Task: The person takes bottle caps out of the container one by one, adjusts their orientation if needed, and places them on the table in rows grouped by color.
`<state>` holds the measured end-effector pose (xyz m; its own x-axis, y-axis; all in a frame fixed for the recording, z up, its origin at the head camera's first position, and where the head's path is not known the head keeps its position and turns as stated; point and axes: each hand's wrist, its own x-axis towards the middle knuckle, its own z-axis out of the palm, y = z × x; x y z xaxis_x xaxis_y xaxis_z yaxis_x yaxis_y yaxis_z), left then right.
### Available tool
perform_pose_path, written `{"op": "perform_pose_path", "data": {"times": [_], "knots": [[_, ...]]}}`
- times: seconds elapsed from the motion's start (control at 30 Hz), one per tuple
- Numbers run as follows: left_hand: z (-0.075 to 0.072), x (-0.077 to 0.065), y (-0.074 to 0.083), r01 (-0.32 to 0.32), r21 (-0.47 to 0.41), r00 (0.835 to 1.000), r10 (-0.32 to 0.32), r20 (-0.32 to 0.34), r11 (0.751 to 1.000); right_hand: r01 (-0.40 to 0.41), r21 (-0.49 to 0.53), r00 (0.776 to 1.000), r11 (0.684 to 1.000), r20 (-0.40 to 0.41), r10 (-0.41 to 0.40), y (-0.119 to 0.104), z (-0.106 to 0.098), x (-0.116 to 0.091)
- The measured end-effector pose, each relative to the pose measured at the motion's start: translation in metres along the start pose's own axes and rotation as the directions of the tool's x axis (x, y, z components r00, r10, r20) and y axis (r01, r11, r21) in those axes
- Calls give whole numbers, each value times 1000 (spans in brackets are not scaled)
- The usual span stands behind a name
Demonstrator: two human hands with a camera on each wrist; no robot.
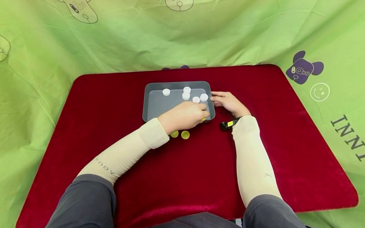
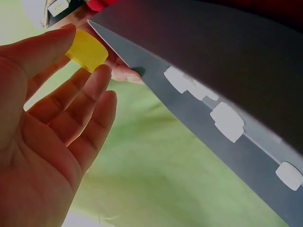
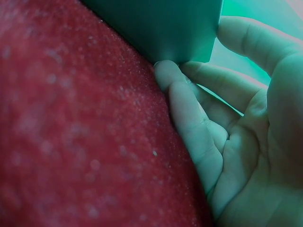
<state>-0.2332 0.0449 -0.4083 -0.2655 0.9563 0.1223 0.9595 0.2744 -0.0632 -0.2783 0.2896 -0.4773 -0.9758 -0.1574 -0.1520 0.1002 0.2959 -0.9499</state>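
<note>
A grey rectangular tray [image 1: 166, 85] with several white bottle caps [image 1: 166, 92] inside stands on the red cloth. My left hand [image 1: 185, 115] is over the tray's near right part and pinches a yellow bottle cap [image 2: 88, 50] between thumb and fingertips. Below that wrist, two more yellow caps [image 1: 185, 135] lie on the cloth in front of the tray. My right hand [image 1: 228, 102] rests at the tray's right side. In the right wrist view its fingers [image 3: 187, 106] touch the outer wall near a corner, and its thumb lies at the edge.
The red cloth [image 1: 182, 183] covers a table with rounded corners. A green printed curtain [image 1: 137, 38] hangs behind and at both sides. A black device with a yellow label [image 1: 229, 123] is strapped to the right wrist.
</note>
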Motion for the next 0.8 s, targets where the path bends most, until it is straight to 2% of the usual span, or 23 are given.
{"op": "perform_pose_path", "data": {"times": [0.23, 0.43, 0.8], "knots": [[2, -3, 7, 5, 10, 1000, -5, 3, 1000, 5, 0, 1000, 1000, 8, -5, 2, -1, 2], [8, -6, 13, 0, -11, 1000, 0, -15, 1000, 18, 5, 1000, 1000, 12, -18, 2, 0, 2], [12, -9, 19, 14, -38, 1000, -15, -1, 999, 11, 5, 1000, 1000, 11, -11, 0, 1, 0]]}}
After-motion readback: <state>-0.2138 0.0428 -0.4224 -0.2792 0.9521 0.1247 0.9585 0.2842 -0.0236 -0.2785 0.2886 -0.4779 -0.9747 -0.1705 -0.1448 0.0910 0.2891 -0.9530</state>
